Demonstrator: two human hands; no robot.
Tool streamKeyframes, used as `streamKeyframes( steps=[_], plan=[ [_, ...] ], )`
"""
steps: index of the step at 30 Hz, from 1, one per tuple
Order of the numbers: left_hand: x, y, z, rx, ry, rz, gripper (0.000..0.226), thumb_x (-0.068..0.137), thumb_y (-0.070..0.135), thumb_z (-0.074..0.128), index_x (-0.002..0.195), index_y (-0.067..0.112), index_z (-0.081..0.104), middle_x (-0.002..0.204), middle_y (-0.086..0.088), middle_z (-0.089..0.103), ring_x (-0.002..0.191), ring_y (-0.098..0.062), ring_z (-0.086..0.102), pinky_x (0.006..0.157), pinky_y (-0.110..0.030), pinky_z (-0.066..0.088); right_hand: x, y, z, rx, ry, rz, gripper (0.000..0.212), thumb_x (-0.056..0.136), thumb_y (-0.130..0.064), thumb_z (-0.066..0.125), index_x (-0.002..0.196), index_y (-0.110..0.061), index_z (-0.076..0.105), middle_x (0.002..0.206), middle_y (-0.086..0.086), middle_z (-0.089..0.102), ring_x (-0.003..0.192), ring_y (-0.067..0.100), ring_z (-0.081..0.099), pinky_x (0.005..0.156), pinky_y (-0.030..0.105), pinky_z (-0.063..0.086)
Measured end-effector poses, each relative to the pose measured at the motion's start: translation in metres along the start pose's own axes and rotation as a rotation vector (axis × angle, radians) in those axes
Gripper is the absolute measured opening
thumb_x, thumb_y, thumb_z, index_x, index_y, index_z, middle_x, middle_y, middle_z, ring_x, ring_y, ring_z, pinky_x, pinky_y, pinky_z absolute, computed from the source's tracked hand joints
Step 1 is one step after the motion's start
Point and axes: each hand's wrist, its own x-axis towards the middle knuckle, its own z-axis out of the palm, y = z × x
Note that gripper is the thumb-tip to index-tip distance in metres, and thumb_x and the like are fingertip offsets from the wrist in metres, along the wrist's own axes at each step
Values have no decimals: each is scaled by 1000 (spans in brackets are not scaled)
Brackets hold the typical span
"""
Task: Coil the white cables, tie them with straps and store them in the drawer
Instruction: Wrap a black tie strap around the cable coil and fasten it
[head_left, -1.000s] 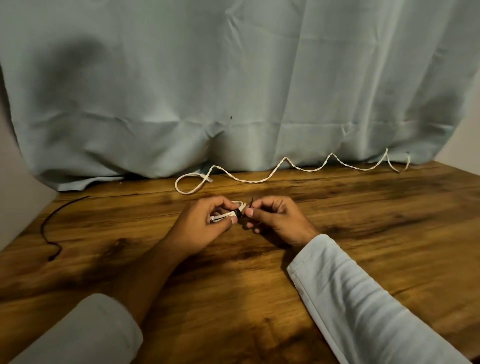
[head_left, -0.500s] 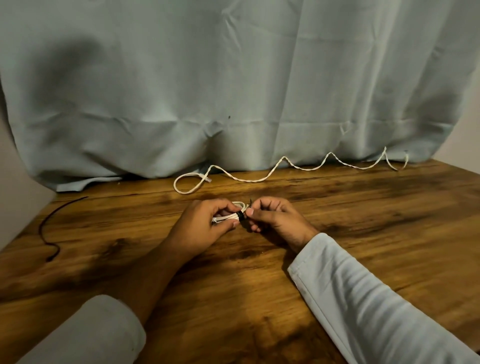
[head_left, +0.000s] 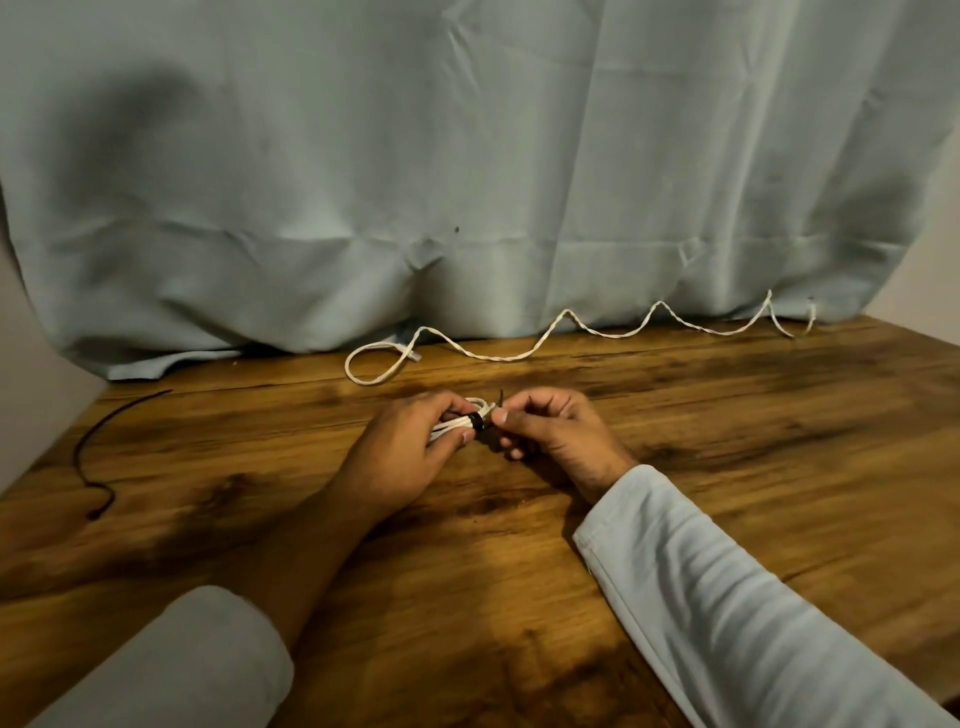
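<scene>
A small coiled white cable (head_left: 457, 422) is held just above the wooden table (head_left: 727, 467) at its middle. My left hand (head_left: 402, 452) is shut around the coil. A black strap (head_left: 477, 421) wraps the coil, and my right hand (head_left: 553, 431) pinches the strap's free end beside it. A second white cable (head_left: 571, 340) lies uncoiled in wavy loops along the table's far edge, apart from both hands. No drawer is in view.
A loose black strap (head_left: 91, 457) lies curved on the table at the far left. A pale blue curtain (head_left: 467, 182) hangs behind the table's far edge. The table's right edge runs close to a wall.
Both hands stay at the table's middle with only small finger shifts around the black strap. The long white cable has not moved.
</scene>
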Motion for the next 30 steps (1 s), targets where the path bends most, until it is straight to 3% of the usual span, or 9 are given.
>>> streamKeyframes(
  steps=[3,8,13,21,30],
  plan=[
    [0,0,2,-39,5,-13,23,91,22,75,113,25,70,107,15,72,97,3,65,81,-17,47,0,1,3,-9,89,-16,9,92,0,70,99,5,73,88,20,70,71,16,66,59,23,53],
    [2,-4,2,-89,22,-13,22,87,20,79,106,24,71,102,14,72,94,-2,66,82,-25,52,4,4,4,14,124,-25,9,90,0,72,98,-4,74,90,19,75,67,19,72,56,24,58],
    [2,-2,2,-119,26,-41,20,87,19,79,104,25,71,97,14,72,88,1,66,74,-10,45,4,3,5,65,140,-28,11,93,0,69,103,-2,72,95,19,76,67,19,74,55,24,60],
    [2,-1,1,-132,17,-31,20,86,17,80,102,26,71,97,13,72,88,-1,66,75,-12,46,3,1,4,19,136,11,22,96,-1,65,116,9,67,94,20,73,69,19,71,61,25,61],
    [2,0,0,-114,19,-30,20,85,16,81,102,23,72,96,14,73,87,3,66,74,-7,44,5,-1,4,40,98,92,13,91,6,68,104,6,70,86,20,75,72,22,75,66,25,62]
  ],
)
